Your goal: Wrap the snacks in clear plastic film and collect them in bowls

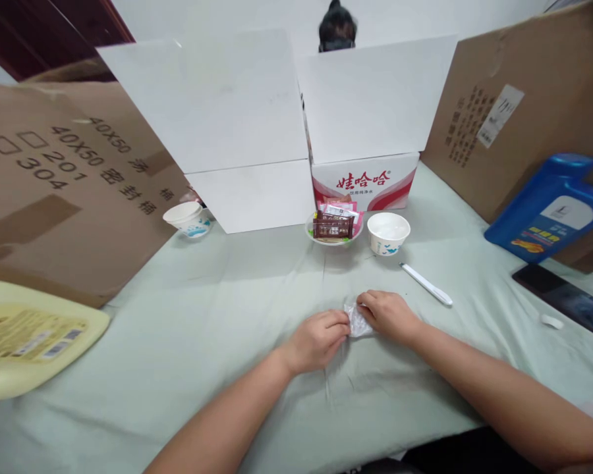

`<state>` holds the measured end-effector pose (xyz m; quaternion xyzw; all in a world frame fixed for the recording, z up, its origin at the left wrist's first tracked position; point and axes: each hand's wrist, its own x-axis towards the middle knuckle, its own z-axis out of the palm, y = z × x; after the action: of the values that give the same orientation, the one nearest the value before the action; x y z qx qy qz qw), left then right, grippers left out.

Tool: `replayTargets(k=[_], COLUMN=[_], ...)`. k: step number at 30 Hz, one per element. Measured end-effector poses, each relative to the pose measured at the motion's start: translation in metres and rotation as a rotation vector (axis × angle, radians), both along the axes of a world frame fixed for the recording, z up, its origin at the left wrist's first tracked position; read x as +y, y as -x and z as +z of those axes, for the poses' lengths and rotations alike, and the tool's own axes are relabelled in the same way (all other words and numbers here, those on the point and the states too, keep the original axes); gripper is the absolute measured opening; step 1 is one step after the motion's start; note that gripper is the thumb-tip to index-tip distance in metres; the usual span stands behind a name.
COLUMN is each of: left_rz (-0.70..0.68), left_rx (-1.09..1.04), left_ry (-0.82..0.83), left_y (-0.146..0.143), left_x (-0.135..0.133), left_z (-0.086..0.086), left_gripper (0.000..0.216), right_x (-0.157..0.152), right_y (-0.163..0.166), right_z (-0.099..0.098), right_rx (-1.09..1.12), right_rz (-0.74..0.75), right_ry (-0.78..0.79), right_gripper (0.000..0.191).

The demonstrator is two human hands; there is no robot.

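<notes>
A small clear, crinkled plastic packet (358, 324) lies low over the cloth between my two hands. Its left edge is pinched by my left hand (317, 339), whose fingers are closed. My right hand (389, 316) grips the packet's upper right side with fingers curled over it. What the packet contains, if anything, is too small to tell. Beyond my right hand lies a white utility knife (426, 284), slanting on the cloth. A white paper bowl (388, 232) with blue marks stands farther back, beside a clear bowl (317, 239) full of brown and pink wrapped packets.
White panels (247, 131) and a red-and-white carton (366, 182) stand across the back. Cardboard sheets (54, 197) flank both sides. Paper bowls (188, 218) sit back left, a yellow bottle (34, 342) at left, a blue bottle (548, 210) and phone (568, 299) at right. A person's head (337, 27) shows behind.
</notes>
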<state>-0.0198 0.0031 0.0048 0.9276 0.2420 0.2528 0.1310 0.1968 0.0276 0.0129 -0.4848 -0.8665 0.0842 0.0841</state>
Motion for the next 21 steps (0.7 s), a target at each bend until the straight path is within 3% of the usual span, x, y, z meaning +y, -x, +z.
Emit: replayTargets(k=[3,9,11,14,17,21], left_rz=[0.070,0.091,0.084,0.044,0.014,0.094], left_rx=[0.075,0.268,0.255,0.210,0.140,0.072], left_ry=[-0.091,0.044,0.053,0.061,0.074,0.108], left_y=[-0.003,-0.006,-0.005,-0.001,0.007,0.019], left_x=[-0.003,-0.003,-0.001,0.004,0.011,0.018], left_z=[0.001,0.004,0.004,0.004,0.005,0.006], left_gripper=[0.030,0.033,0.035,0.033,0.023,0.015], right_x=[0.001,0.011,0.007,-0.005,-0.015,-0.008], right_y=[-0.001,-0.021,-0.024,-0.018,-0.009,-0.016], right_z=[-0.002,0.002,0.005,0.007,0.003,0.004], right_rx=[-0.009,0.066,0.211,0.310,0.288,0.256], right_rz=[0.023,-0.076,0.077,0.367,0.407,0.390], right_ry=[-0.023,-0.201,-0.218,-0.085,-0.021,-0.040], right_gripper=[0.017,0.020,0.017,0.017,0.013,0.020])
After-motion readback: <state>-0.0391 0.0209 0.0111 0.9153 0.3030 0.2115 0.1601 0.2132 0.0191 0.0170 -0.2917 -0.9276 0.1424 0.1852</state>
